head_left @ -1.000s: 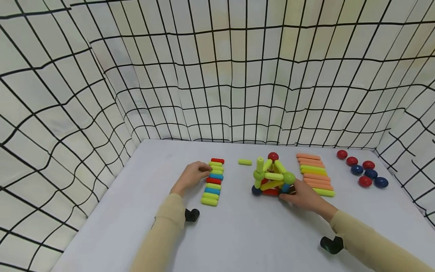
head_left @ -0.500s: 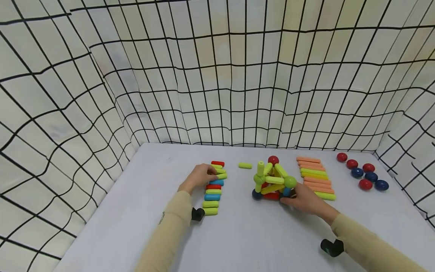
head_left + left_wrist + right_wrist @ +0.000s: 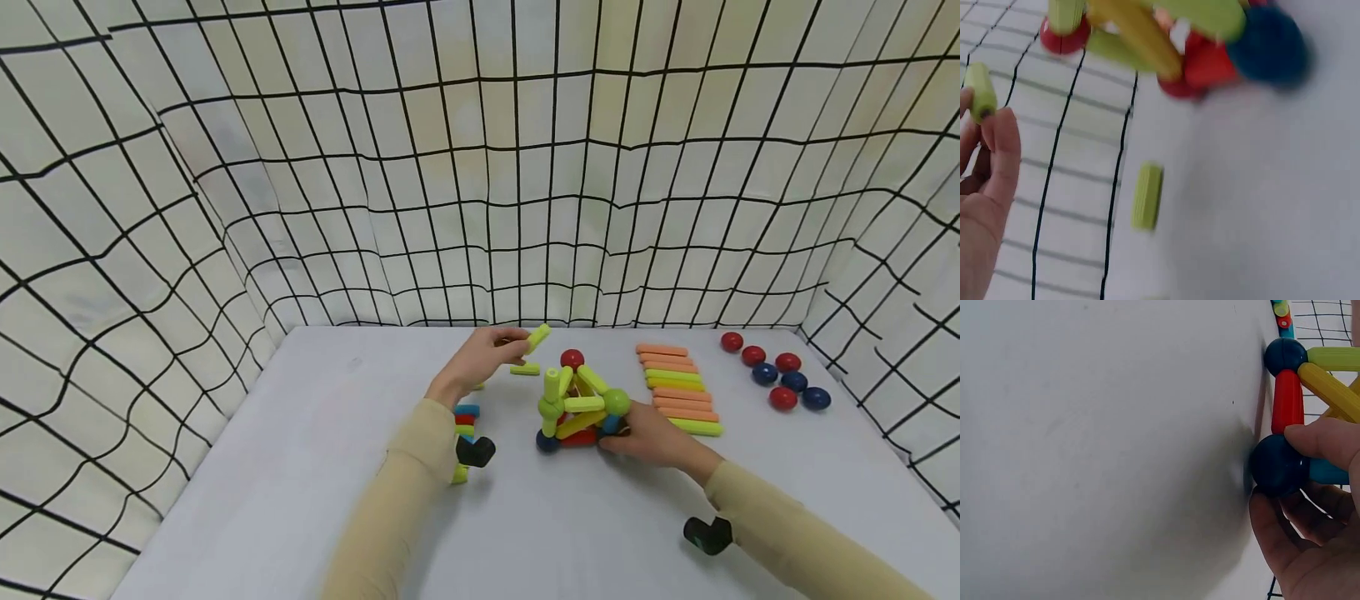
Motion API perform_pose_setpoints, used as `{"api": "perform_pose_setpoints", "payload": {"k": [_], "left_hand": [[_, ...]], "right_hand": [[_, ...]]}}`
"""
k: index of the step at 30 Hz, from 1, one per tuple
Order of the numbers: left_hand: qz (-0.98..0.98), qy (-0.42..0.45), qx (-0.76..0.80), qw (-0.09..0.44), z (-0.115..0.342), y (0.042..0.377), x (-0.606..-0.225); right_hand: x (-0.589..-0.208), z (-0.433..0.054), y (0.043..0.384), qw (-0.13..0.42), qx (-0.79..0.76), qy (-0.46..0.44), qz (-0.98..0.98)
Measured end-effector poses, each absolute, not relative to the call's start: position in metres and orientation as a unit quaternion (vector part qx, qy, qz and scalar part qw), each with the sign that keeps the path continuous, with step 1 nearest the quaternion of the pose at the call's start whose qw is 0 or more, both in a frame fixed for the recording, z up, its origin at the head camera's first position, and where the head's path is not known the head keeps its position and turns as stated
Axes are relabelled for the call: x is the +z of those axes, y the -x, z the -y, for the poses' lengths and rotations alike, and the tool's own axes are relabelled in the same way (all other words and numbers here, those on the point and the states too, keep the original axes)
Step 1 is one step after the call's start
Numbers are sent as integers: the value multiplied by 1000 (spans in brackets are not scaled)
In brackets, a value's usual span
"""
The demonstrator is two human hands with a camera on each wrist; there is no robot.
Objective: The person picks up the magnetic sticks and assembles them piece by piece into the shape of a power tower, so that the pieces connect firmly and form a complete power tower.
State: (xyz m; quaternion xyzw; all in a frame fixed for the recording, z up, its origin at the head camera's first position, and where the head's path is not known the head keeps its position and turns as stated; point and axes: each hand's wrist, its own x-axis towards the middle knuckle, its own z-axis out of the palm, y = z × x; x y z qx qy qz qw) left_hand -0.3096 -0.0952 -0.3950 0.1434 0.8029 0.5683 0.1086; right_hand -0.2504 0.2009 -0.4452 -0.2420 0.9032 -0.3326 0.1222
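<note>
My left hand [image 3: 483,358] pinches a short yellow-green rod [image 3: 537,337] between thumb and fingertips, raised to the left of a built frame of rods and balls. In the left wrist view that rod [image 3: 981,92] tilts in the fingers. My right hand [image 3: 656,437] holds the frame's near right corner, where the right wrist view shows thumb and fingers round a dark blue ball [image 3: 1280,465]. A red rod [image 3: 1288,400] links it to another blue ball [image 3: 1285,355]. The frame carries a red ball [image 3: 572,359] at the back and an upright yellow-green rod [image 3: 552,383].
One yellow-green rod [image 3: 525,369] lies behind the frame. Short coloured rods [image 3: 467,411] form a column partly hidden by the left arm. Longer orange rods [image 3: 682,405] and yellow-green ones lie to the right, beside red and blue balls [image 3: 783,398]. Black netting [image 3: 480,200] surrounds the table.
My left hand has picked a yellow-green rod out of the left column, lifted it and carried it right towards the frame. My right hand keeps its hold on the frame. The head view has shifted slightly.
</note>
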Motion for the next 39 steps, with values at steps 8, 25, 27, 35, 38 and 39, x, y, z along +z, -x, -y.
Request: {"api": "perform_pose_setpoints", "payload": {"k": [8, 25, 27, 35, 38, 39], "left_hand": [[-729, -180, 649, 127, 61, 318, -402], [-735, -196, 633, 145, 45, 318, -410], [-736, -200, 630, 145, 45, 319, -411], [-739, -202, 628, 140, 49, 318, -415], [-745, -199, 623, 135, 51, 315, -414], [-749, -196, 619, 131, 52, 313, -414]], "right_hand": [[-442, -194, 249, 124, -322, 247, -906], [-443, -197, 248, 124, -322, 238, -908], [-443, -196, 248, 125, -321, 239, -908], [-442, -193, 248, 128, -322, 227, -910], [-445, -193, 247, 124, -324, 217, -912], [-445, -193, 247, 121, -327, 208, -914]]}}
